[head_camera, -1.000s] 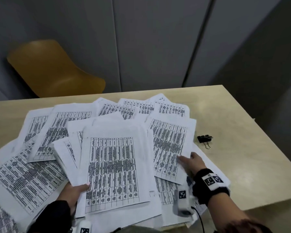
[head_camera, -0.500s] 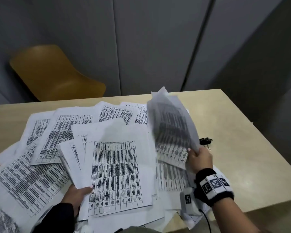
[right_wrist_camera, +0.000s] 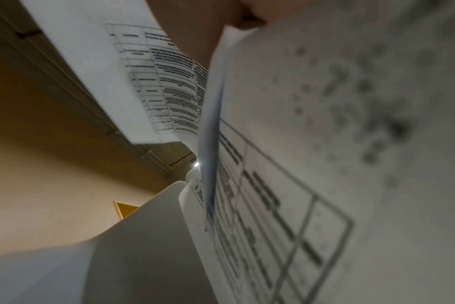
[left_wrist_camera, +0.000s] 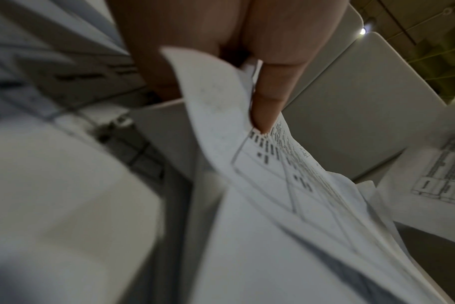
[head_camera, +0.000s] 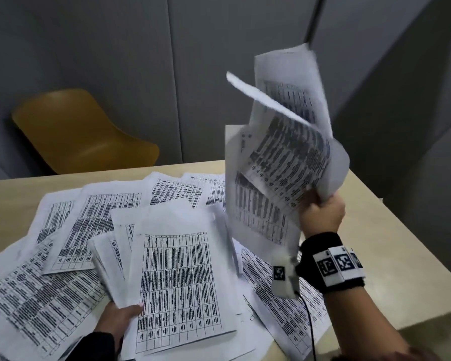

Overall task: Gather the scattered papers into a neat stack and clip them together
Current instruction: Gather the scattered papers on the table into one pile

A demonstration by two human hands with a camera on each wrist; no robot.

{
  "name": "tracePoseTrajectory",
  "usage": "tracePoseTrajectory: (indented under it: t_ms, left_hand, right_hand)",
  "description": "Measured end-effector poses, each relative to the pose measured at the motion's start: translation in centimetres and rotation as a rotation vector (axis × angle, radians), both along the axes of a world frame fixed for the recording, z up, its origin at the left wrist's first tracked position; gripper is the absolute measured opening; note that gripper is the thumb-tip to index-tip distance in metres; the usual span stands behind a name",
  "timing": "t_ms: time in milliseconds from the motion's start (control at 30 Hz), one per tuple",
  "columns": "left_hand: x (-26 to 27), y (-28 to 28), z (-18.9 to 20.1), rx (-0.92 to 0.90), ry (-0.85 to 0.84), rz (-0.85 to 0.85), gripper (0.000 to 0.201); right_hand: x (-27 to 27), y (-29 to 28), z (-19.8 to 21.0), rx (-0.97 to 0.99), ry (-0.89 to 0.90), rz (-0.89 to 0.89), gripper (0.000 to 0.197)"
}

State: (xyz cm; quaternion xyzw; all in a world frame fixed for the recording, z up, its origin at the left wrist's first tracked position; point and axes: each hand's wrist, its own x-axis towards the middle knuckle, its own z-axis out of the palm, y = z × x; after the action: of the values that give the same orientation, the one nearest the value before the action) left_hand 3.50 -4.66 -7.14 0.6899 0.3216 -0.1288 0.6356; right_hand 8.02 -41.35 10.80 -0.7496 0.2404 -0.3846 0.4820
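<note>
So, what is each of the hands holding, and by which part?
The right hand grips lifted sheets at their lower corner. The left hand pinches the near stack by its lower-left edge.

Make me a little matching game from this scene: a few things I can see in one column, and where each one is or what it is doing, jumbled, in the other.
Things:
1. right hand
2. left hand
3. yellow chair
4. wrist band with black-and-white markers

States:
A. stands behind the table
B. holds the lifted sheets up in the air
C. wraps the right forearm
D. grips the near edge of the printed stack lying on the table

Pairs: 1-B, 2-D, 3-A, 4-C
</note>
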Motion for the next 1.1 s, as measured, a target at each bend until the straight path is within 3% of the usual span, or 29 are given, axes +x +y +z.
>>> tracePoseTrajectory:
  t_ms: [100, 233, 333, 467, 600, 800, 900, 1033, 1100]
  left_hand:
    - [0.2, 0.0, -0.3, 0.007, 0.010, -0.007, 0.039]
    - [0.0, -0.2, 0.0, 0.033, 0.005, -0.019, 0.030]
    - [-0.1, -0.2, 0.2, 0.046, 0.005, -0.024, 0.026]
    - [-0.1, -0.2, 0.1, 0.059, -0.010, -0.037, 0.026]
    - [-0.1, -0.2, 0.2, 0.061, -0.026, -0.034, 0.021]
    - [-0.3, 0.1, 0.3, 0.029, -0.010, -0.022, 0.027]
    - [-0.3, -0.1, 0.6, -0.073, -0.023, 0.025, 0.031]
    - [-0.7, -0.4, 0.8, 0.017, -0.062, -0.073, 0.038]
    - [-0.7, -0.4, 0.5, 0.054, -0.050, -0.074, 0.040]
  right_hand:
    - [0.1, 2.1, -1.8, 0.159, 0.040, 0.048, 0.008]
    - [0.0, 3.1, -2.8, 0.417, -0.149, 0.023, 0.005]
    - [-0.1, 3.2, -2.7, 0.410, -0.179, 0.025, 0.037]
    - [-0.2, 4.3, -2.5, 0.428, -0.214, 0.010, 0.045]
    - [-0.7, 5.9, -4.3, 0.454, -0.027, 0.063, 0.034]
    - [-3.0, 6.6, -10.9, 0.261, 0.372, 0.137, 0.031]
    - [-4.3, 7.1, -12.6, 0.285, 0.512, 0.267, 0.008]
    - [-4.4, 7.1, -13.2, 0.296, 0.525, 0.313, 0.030]
    - [-4.1, 6.9, -13.3, 0.292, 0.562, 0.310, 0.024]
